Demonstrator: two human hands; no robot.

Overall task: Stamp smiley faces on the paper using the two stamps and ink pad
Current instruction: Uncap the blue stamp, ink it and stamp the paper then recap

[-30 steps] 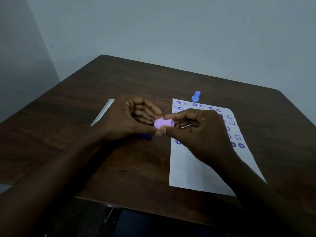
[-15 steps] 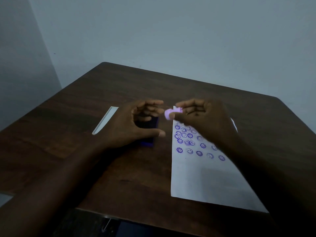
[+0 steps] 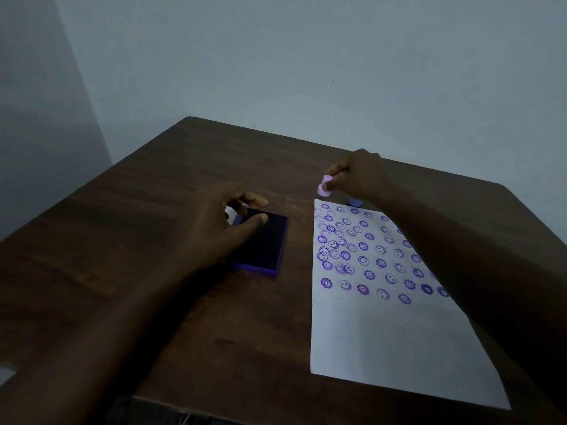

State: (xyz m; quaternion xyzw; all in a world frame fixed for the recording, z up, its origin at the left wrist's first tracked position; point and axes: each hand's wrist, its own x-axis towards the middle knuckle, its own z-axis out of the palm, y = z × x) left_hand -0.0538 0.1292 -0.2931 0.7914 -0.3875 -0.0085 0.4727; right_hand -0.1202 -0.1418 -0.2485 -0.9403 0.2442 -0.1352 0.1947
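Observation:
My right hand (image 3: 357, 176) pinches a small pink stamp (image 3: 325, 186) at the far left corner of the white paper (image 3: 386, 338), stamp base down, just beyond the paper's edge. Rows of purple smiley prints cover the paper's far half. A blue stamp (image 3: 355, 202) peeks out under my right wrist at the paper's far edge. The purple ink pad (image 3: 264, 243) lies open left of the paper, dark ink face up. My left hand (image 3: 227, 222) rests over its far left corner, fingers spread, thumb on the ink surface.
Everything sits on a dark brown wooden table (image 3: 153, 210) against a pale wall. Its near edge runs along the bottom of the view. The ink pad's lid is hidden behind my left hand.
My right hand carried the pink stamp away from my left hand to the paper's far left corner. My left hand dropped onto the ink pad. The view tilted down.

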